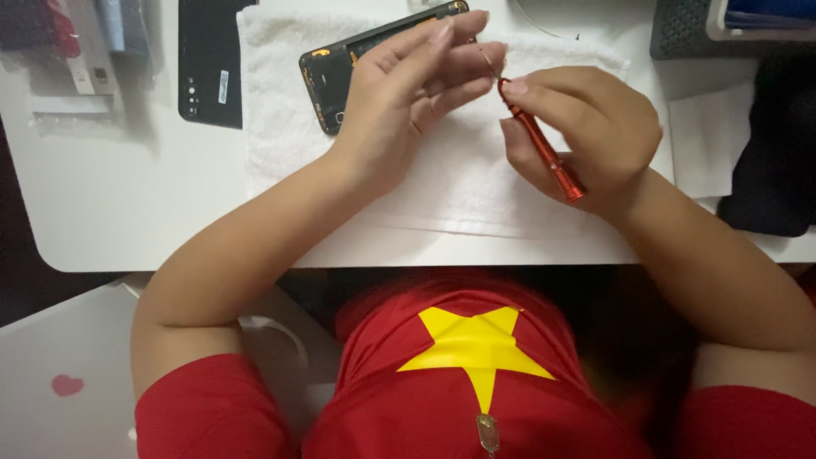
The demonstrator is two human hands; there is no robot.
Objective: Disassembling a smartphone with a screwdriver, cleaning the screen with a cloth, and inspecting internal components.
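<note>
My right hand (586,127) grips a small red screwdriver (544,149), its thin metal tip pointing up and left. The fingers of my left hand (416,85) are pinched around that tip; what lies between them is hidden. Both hands hover over a white towel (442,170) spread on the white table (110,195). An opened black phone (336,68), its inside facing up, lies on the towel just behind my left hand and is partly covered by it.
A black phone back cover (208,64) lies left of the towel. Plastic packets (72,59) sit at the far left. A grey basket (693,30), a white paper (710,136) and a dark cloth (778,144) are at the right.
</note>
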